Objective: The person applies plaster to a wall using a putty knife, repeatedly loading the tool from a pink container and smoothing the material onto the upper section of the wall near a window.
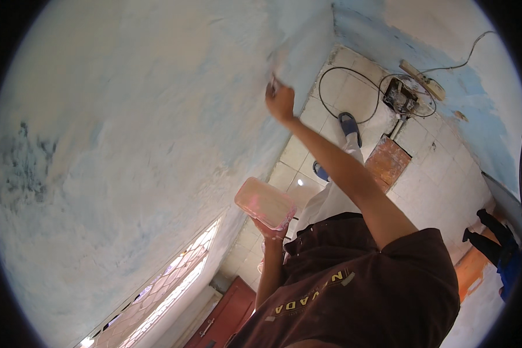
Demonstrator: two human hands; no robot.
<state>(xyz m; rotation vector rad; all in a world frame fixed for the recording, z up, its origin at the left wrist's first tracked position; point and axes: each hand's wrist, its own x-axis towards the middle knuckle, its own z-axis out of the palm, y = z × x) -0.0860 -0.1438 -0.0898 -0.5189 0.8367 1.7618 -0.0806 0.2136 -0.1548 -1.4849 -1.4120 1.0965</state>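
My right hand [279,101] is raised at the pale, patchy blue and cream wall [127,87], closed on a small brush-like tool [274,82]. The tool's tip is blurred against a pinkish smudge on the wall; whether it touches cannot be told. Lower down, my left hand [271,231] supports a rectangular plastic tub [264,198] with pale paint inside and pink smears round its rim, close to the wall. My feet, in blue sandals [348,126], stand on the tiled floor [296,156].
A dirty electrical device [400,95] with looping cables and a wooden strip [423,81] lies by the far wall. An orange board [388,159] is on the floor. A person in blue and black [499,249] is at the right. A barred window [168,278] and red door [214,322] are below.
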